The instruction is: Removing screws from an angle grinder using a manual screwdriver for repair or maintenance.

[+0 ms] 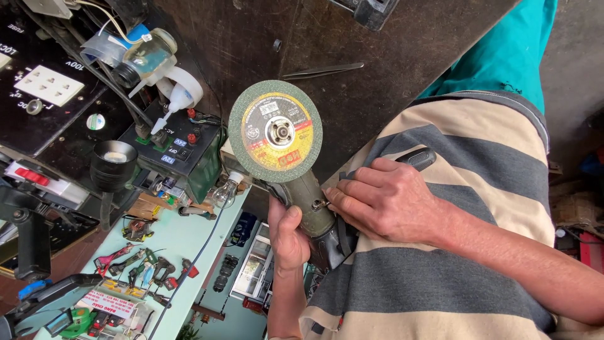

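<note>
The right hand [387, 200] is lying closest, against the person's striped shirt [453, 264], its fingers curled around a dark-handled tool [416, 158] whose ribbed grip is poking out past the knuckles, while the fingertips are pressing at a small screw on the side of an angle grinder [302, 201]; the left hand [288, 236] is coming up from below and is closing firmly around the grinder's worn grey-green body, thumb lying along its front; the grinder is being held upright between both hands, just in front of the torso, with its grey-green cutting disc [275, 131] facing the camera, a yellow and red label ringing the metal hub at its centre. Beyond the disc a dark, stained workbench top [251, 44] is stretching away, a pair of metal tweezers [324, 70] lying on it; to the left a green switch box [179, 154] is sitting beside a clear light bulb [224, 194], with a white squeeze bottle [179, 97] tilting above it; farther left a pale turquoise board [173, 252] is carrying pliers and small hand tools.
</note>
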